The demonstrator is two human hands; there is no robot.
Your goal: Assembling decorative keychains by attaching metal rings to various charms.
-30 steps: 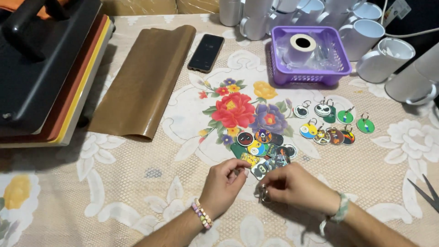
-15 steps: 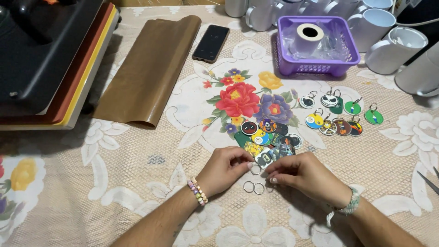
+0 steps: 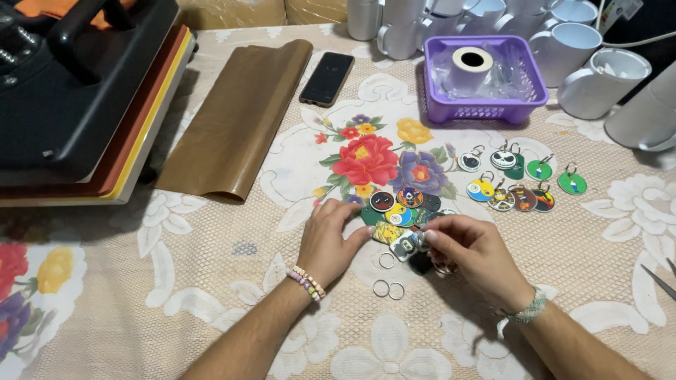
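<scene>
This is looking like a small home craft workshop for printed keepsakes, set up on a household table. A black heat press [image 3: 70,91] is sitting at one side on a lace-patterned floral tablecloth [image 3: 211,281], with a brown non-stick sheet [image 3: 236,116] lying beside it. Blank white mugs [image 3: 602,81] are crowding the far edge, next to a purple plastic basket [image 3: 486,105] holding a roll of tape [image 3: 472,65]. Round printed keychain discs [image 3: 521,183] are lying spread out, some already wearing rings, with loose split rings [image 3: 389,288] nearby.
</scene>
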